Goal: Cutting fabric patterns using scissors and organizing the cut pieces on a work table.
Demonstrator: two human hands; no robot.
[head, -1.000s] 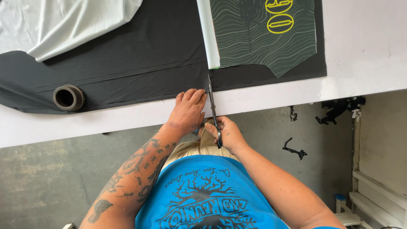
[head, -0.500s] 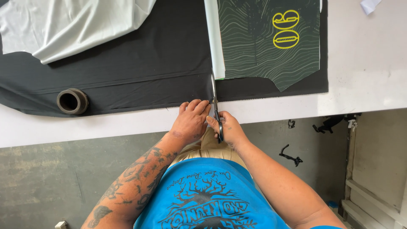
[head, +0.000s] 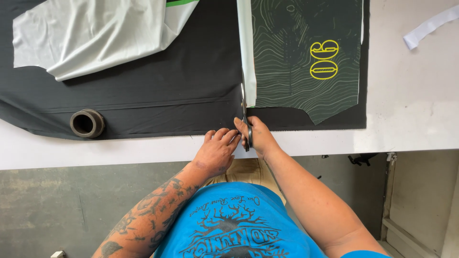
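Note:
My right hand (head: pixel 257 136) grips a pair of scissors (head: pixel 245 112) whose blades point away from me into a sheet of black fabric (head: pixel 167 95) on a white table (head: pixel 411 119). The blades run along the left edge of a dark green printed panel (head: pixel 301 57) with pale contour lines and yellow figures, bordered by a white strip (head: pixel 246 52). My left hand (head: pixel 217 150) lies flat at the fabric's near edge, just left of the scissors, fingers together.
A crumpled pale grey-white cloth (head: pixel 100 36) lies on the black fabric at the far left. A dark round ring-shaped weight (head: pixel 87 123) sits near the fabric's front left edge. A white strip (head: pixel 430 26) lies at the far right. Concrete floor lies below the table's edge.
The scissors and my right hand have advanced away from me into the black fabric. My left hand has followed and stays beside them at the fabric's near edge.

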